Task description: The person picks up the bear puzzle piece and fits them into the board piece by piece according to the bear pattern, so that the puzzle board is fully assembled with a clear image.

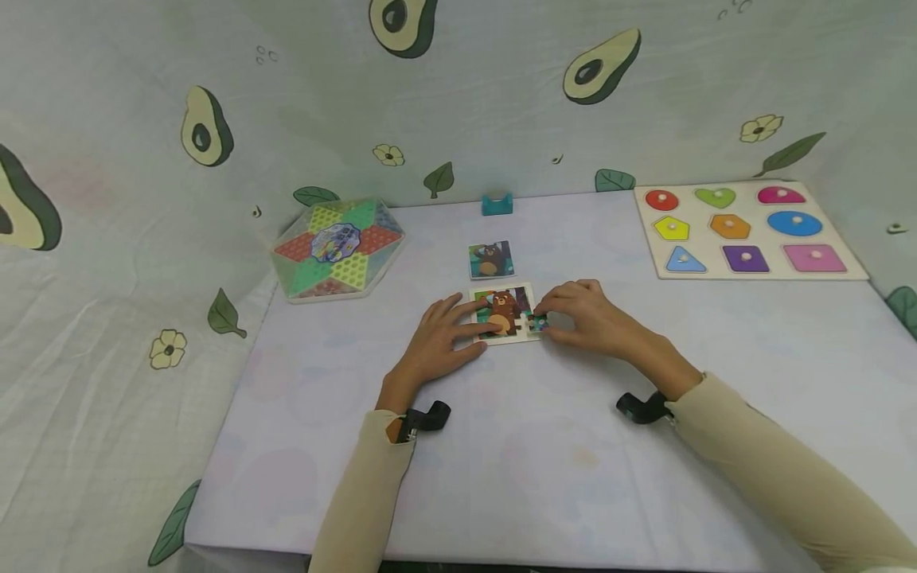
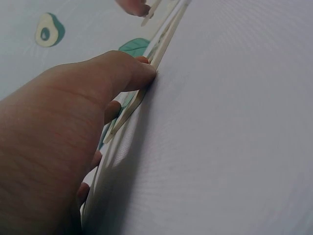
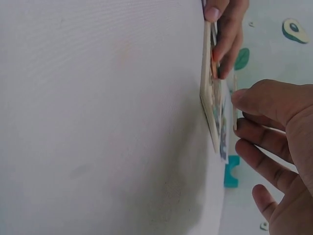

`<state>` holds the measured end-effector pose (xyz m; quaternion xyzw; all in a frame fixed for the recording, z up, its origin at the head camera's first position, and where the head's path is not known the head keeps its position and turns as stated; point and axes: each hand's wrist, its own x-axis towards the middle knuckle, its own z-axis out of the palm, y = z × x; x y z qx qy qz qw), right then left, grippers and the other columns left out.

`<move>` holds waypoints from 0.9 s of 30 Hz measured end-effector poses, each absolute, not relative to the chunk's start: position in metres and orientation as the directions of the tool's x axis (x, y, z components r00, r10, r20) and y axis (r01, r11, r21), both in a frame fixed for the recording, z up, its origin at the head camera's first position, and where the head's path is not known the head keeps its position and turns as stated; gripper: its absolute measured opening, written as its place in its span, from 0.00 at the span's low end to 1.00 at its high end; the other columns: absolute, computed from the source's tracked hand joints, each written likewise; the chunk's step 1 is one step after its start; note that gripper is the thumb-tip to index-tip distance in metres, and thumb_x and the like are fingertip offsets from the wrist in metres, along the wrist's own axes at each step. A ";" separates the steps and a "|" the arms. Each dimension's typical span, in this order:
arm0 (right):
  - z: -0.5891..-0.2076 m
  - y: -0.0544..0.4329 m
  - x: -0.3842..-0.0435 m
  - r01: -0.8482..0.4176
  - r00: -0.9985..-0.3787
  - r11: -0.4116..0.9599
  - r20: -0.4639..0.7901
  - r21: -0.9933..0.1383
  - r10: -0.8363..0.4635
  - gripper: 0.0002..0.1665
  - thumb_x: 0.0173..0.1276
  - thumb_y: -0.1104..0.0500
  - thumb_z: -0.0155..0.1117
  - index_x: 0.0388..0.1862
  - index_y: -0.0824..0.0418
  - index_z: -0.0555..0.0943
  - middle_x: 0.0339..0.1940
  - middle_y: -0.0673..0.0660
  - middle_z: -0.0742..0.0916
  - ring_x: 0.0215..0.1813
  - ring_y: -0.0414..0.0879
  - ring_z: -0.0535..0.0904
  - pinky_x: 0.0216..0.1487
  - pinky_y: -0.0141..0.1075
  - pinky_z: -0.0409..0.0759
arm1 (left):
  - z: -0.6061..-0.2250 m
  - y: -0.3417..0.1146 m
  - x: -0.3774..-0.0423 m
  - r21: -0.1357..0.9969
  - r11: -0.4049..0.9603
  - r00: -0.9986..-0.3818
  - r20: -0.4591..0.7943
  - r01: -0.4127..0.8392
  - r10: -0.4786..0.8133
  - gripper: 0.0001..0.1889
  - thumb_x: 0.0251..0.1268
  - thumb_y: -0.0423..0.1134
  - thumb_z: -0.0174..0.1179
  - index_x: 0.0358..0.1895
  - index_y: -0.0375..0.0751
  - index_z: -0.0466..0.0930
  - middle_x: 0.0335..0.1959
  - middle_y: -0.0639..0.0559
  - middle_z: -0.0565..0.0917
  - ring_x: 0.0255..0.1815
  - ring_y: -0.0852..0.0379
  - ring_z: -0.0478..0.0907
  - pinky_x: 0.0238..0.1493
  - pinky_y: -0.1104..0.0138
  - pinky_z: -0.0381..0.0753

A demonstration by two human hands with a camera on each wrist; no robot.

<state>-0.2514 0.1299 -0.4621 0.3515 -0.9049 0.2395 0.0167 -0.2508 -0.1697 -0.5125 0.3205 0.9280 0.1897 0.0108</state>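
Observation:
A small bear jigsaw (image 1: 505, 310) sits in its pale frame (image 1: 526, 337) on the table, with a gap at the lower right. My left hand (image 1: 438, 342) rests on its left side, fingers spread over the picture and thumb (image 2: 142, 76) against the frame's near edge. At the right side, my right hand (image 1: 591, 320) pinches a puzzle piece (image 1: 537, 322) between thumb and fingertips. The right wrist view shows that piece (image 3: 234, 110) edge-on, raised above the board; its other fingers stay loosely bent.
Behind the jigsaw lies a bear picture card (image 1: 491, 260), and farther back a teal notched block (image 1: 497, 205). A hexagonal star-patterned game box (image 1: 337, 247) lies at the back left. A knobbed shape board (image 1: 698, 228) lies at the back right. A patterned cloth hangs behind the table.

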 end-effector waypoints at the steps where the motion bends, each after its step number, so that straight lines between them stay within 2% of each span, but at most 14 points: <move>1: -0.462 0.129 -0.252 -0.644 -0.752 0.638 0.199 -0.421 -0.628 0.16 0.61 0.59 0.75 0.48 0.59 0.87 0.50 0.54 0.86 0.57 0.52 0.78 0.61 0.57 0.62 | -0.513 -0.170 -0.251 0.355 0.724 -0.795 0.101 0.591 0.598 0.20 0.72 0.58 0.56 0.64 0.67 0.80 0.77 0.59 0.63 0.80 0.45 0.47 0.76 0.46 0.45; 10: -0.467 0.123 -0.254 -0.662 -0.738 0.622 0.223 -0.417 -0.636 0.15 0.60 0.59 0.75 0.47 0.58 0.87 0.49 0.54 0.87 0.56 0.52 0.78 0.59 0.56 0.64 | -0.514 -0.170 -0.251 0.358 0.723 -0.795 0.104 0.591 0.598 0.20 0.72 0.58 0.56 0.65 0.67 0.79 0.77 0.59 0.63 0.80 0.45 0.47 0.76 0.47 0.45; 27: -0.473 0.112 -0.258 -0.674 -0.725 0.639 0.167 -0.370 -0.669 0.13 0.64 0.59 0.74 0.46 0.59 0.88 0.51 0.55 0.85 0.56 0.53 0.78 0.58 0.58 0.65 | -0.513 -0.171 -0.253 0.351 0.718 -0.788 0.107 0.601 0.607 0.20 0.73 0.58 0.55 0.65 0.67 0.79 0.77 0.58 0.63 0.80 0.44 0.47 0.76 0.47 0.45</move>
